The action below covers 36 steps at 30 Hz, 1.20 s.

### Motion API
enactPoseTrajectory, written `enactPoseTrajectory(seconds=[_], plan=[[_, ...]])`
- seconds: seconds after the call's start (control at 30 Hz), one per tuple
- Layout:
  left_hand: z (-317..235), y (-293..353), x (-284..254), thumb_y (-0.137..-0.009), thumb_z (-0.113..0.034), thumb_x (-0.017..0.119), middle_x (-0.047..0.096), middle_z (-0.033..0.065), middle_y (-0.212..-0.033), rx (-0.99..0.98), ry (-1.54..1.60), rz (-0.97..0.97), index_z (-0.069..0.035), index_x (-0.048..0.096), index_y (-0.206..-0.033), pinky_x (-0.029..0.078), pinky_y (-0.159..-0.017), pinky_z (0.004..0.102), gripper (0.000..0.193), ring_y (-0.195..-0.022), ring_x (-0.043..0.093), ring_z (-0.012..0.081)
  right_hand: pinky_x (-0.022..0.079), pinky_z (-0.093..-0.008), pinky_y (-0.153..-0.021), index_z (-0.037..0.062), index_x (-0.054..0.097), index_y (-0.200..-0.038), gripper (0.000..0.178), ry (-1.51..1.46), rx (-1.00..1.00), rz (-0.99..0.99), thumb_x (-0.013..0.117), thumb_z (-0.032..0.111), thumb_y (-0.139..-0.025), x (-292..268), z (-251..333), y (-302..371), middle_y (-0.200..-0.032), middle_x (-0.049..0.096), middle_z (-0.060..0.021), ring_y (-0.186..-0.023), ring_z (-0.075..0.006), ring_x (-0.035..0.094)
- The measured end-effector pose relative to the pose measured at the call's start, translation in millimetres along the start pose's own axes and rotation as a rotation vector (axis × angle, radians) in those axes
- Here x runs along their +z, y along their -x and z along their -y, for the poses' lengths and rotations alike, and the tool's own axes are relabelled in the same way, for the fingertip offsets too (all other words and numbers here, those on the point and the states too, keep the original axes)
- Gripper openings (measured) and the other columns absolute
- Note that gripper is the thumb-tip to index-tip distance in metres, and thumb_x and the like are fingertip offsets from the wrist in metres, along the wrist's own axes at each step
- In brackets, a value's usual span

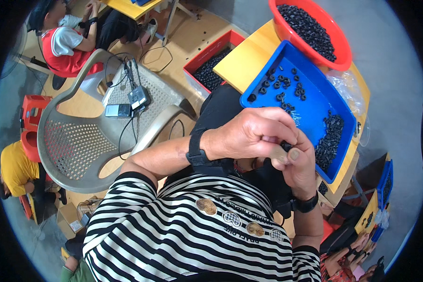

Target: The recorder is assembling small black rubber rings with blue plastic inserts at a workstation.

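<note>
Here both hands meet over the lap, just at seven o'clock of the blue tray (315, 101). The left hand (254, 134) is curled narrow, its fingertips pinched on a small black ring (285, 146). The right hand (300, 167) comes up from below, thumb and fingers closed around the same spot; a pale stub shows between them, but what it is cannot be told. So the ring sits between the two sets of fingertips, mostly hidden.

More rings lie scattered in the tray, a loose group toward eleven o'clock and a denser heap at four o'clock. A red bowl (336, 51) of the same parts stands at twelve o'clock of the tray, a red box (211, 49) at nine.

To do this well, I'd judge: keep the pinch light and near the fingertips, hold the ring square to whatever it meets, and work close above the lap so a slipped part falls within reach, not onto the floor.
</note>
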<state>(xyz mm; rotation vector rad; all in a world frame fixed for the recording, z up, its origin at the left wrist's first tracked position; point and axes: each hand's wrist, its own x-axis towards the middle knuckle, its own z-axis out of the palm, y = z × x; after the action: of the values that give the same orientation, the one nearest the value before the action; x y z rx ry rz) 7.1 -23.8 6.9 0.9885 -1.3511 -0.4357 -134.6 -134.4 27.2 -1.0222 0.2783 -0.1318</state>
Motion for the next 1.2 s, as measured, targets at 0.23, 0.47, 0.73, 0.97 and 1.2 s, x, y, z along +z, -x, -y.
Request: enactPoseTrajectory(seconds=[0.23,0.47,0.73,0.97,1.2], plan=[[-26,-7,21,-0.074,-0.034,0.071,0.057,0.0102,-0.072,-0.527,0.080,-0.027,0.001,0.053,-0.113,0.046,-0.060,0.0286,0.055,-0.064,0.060,0.0181,0.042,-0.0181,-0.061,0.0025,0.052,-0.099,0.030,0.384,-0.385,-0.127,0.072,0.012,-0.079,3,-6,-2,-0.089,0.057,-0.0019,-0.072,-0.0040,0.051],[-14,-8,33,-0.084,-0.035,0.061,0.059,0.0186,-0.076,-0.336,-0.129,-0.152,0.000,0.056,-0.096,0.048,-0.062,0.0372,0.037,-0.073,0.061,0.0369,0.036,-0.0206,-0.067,0.0045,0.049,-0.087,0.024,0.647,-0.431,-0.184,0.068,0.018,-0.082,6,-8,-2,-0.083,0.046,0.0020,-0.075,-0.0063,0.042],[-14,-6,26,-0.091,-0.034,0.047,0.062,0.0155,-0.082,-0.318,-0.145,-0.152,0.001,0.056,-0.103,0.050,-0.066,0.0315,0.039,-0.075,0.065,0.0257,0.036,-0.0202,-0.065,0.0054,0.051,-0.082,0.021,0.573,-0.439,-0.202,0.068,0.017,-0.081,15,-10,-8,-0.081,0.047,0.0041,-0.072,-0.0054,0.042],[-5,-3,23,-0.093,-0.025,0.044,0.061,0.0132,-0.077,-0.244,-0.149,-0.238,0.003,0.058,-0.099,0.050,-0.062,0.0299,0.032,-0.067,0.063,0.0215,0.038,-0.0176,-0.058,0.0067,0.051,-0.086,0.021,0.487,-0.438,-0.183,0.071,0.009,-0.079,10,-20,-21,-0.077,0.052,0.0066,-0.066,-0.0006,0.045],[3,0,21,-0.091,-0.020,0.048,0.061,0.0119,-0.088,-0.438,-0.063,-0.066,0.003,0.056,-0.109,0.048,-0.066,0.0258,0.030,-0.074,0.060,0.0135,0.039,-0.0171,-0.057,0.0029,0.053,-0.095,0.015,0.390,-0.428,-0.162,0.062,0.002,-0.083,-2,-26,-21,-0.079,0.054,0.0036,-0.067,-0.0013,0.048]])
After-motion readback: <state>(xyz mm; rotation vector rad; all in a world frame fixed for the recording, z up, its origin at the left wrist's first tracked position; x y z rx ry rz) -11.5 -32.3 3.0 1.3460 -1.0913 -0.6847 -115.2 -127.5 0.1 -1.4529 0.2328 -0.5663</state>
